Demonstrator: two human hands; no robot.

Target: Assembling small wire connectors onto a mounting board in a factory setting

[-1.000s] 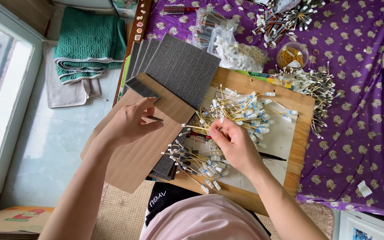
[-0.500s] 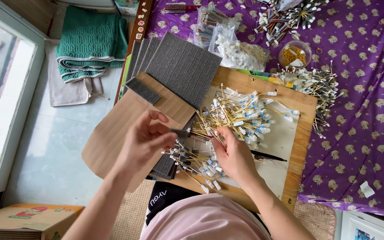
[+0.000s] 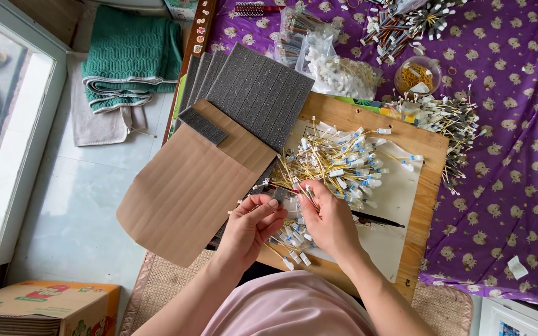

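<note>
1. Wooden board (image 3: 428, 186) is the landmark: it lies on a purple patterned cloth (image 3: 505, 155), and a sheet of white paper (image 3: 396, 199) covers most of its top.
2. On the white paper, toward the board's far-left part, sits a loose pile of thin yellow wires (image 3: 334, 162) with small white and blue end pieces.
3. At the board's near-left edge the left hand (image 3: 253, 227) has its fingers pressed together, pinching a few of these wires between thumb and fingertips.
4. Just beside it, over the board's near part, the right hand (image 3: 328, 218) has its fingers curled on a small bunch of wires at the edge of the pile; the two hands nearly touch.
5. More wires lie scattered under and between the hands, at the board's near-left corner.
6. A brown corrugated cardboard sheet (image 3: 188, 193) lies left of the board and overlaps its left edge.
7. Dark grey foam sheets (image 3: 259, 93) fan out past the board's far-left corner, partly on the cardboard.
8. Beyond the board's far edge are clear plastic bags (image 3: 334, 65) of small white parts and a small clear bowl (image 3: 417, 74) of yellow bits.
9. Off the board's far-right corner lies another heap of wires (image 3: 453, 118) with dark ends.
10. Far left of the board, a folded green towel (image 3: 132, 59) rests on the pale floor.
</note>
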